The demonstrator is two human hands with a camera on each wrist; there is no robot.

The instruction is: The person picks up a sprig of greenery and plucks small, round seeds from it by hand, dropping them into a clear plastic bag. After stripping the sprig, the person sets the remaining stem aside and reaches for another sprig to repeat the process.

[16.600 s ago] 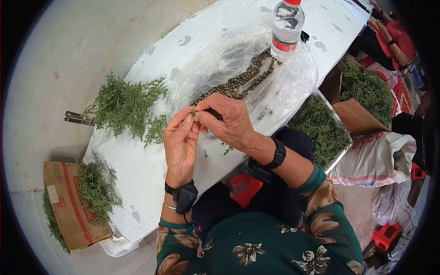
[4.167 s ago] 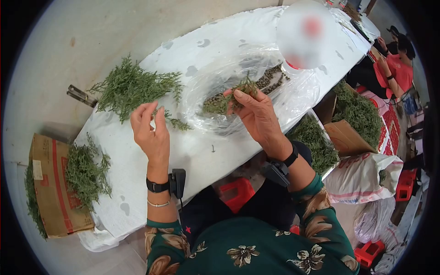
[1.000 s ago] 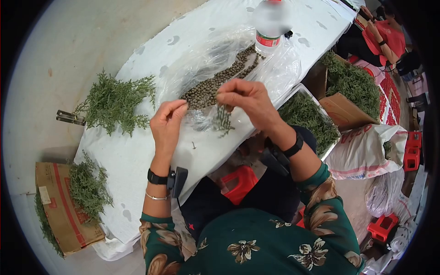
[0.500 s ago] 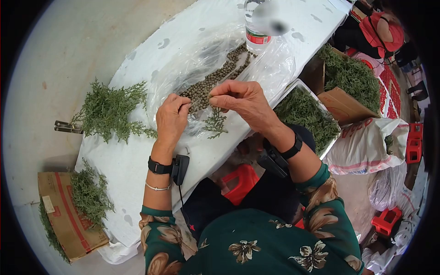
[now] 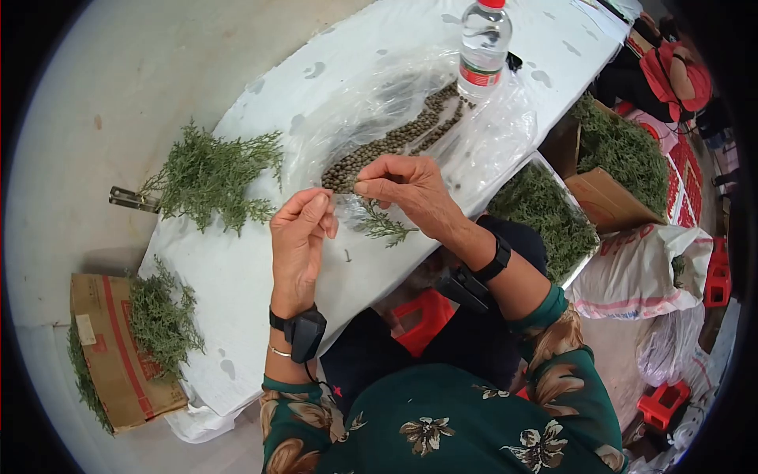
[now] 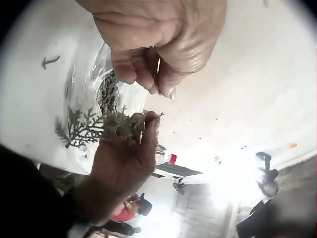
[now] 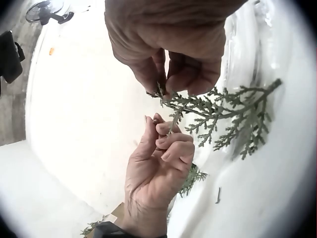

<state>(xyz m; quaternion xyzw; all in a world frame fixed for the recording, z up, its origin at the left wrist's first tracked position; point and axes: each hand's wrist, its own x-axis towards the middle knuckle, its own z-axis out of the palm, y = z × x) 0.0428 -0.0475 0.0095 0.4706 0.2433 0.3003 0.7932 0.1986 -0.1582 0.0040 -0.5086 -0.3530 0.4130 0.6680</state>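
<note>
My right hand [image 5: 414, 196] pinches the tip of a green conifer sprig [image 5: 384, 226] between thumb and forefinger; the sprig hangs below over the table's front part. In the right wrist view the sprig [image 7: 218, 114] spreads sideways from the pinch. Just left of it, my left hand [image 5: 298, 245] has thumb and forefinger together, palm turned up. A small dark bead-like thing [image 7: 157, 118] shows between its fingertips, apart from the sprig. Behind both hands, many brown beads [image 5: 379, 148] lie on a clear plastic bag [image 5: 332, 118].
A water bottle [image 5: 484, 47] stands behind the beads. Cut greenery [image 5: 209, 174] lies at the left, near a cardboard box [image 5: 118, 347]. More greenery fills a white box [image 5: 541, 217] and a carton [image 5: 604, 193] at the right. A person in red [image 5: 679, 75] sits beyond.
The left hand has come back from the edge of the bead pile and turned its palm up, a small thing at its fingertips. The right hand still pinches the sprig. The head view has shifted.
</note>
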